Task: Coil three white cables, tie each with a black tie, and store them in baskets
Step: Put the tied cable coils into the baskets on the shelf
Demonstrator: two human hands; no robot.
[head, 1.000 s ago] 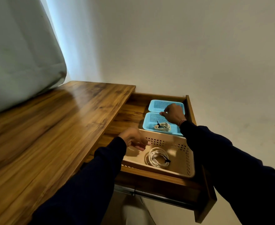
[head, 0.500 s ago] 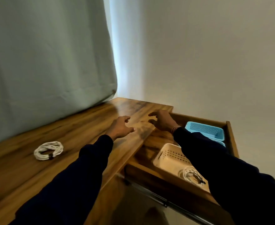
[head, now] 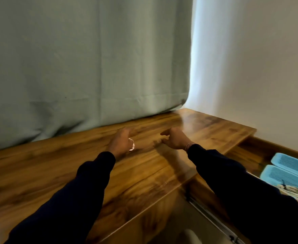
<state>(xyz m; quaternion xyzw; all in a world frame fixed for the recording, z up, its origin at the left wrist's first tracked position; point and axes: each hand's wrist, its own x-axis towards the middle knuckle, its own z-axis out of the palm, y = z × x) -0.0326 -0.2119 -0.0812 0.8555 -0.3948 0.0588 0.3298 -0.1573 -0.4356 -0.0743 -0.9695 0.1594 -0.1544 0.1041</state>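
Both arms reach forward over the desk (head: 39, 173), a glossy slab of dark-streaked brown wood grain, each in a dark sleeve. The left hand (head: 121, 143) lies low on the surface with its back to the camera, and a small loop of white cable (head: 131, 144) pokes out at its right edge. The fingers are hidden, so the grip seems to be closed around the coiled cable, though the view does not settle it. The right hand (head: 175, 139) hovers just above the wood, fingers loosely spread and holding nothing, a thin beaded bracelet (head: 189, 146) at the wrist.

Behind the hands a matte grey-green curtain (head: 84, 64) hangs in soft vertical folds, its hem touching the back of the desk. To the right is a plain pale wall (head: 261, 67).

At the lower right an open wooden drawer (head: 247, 152) holds two shallow blue plastic baskets (head: 292, 162) with slotted bottoms, set one behind the other. The nearer one contains a coiled white cable bundle (head: 291, 190) bound with a black tie (head: 283, 185).
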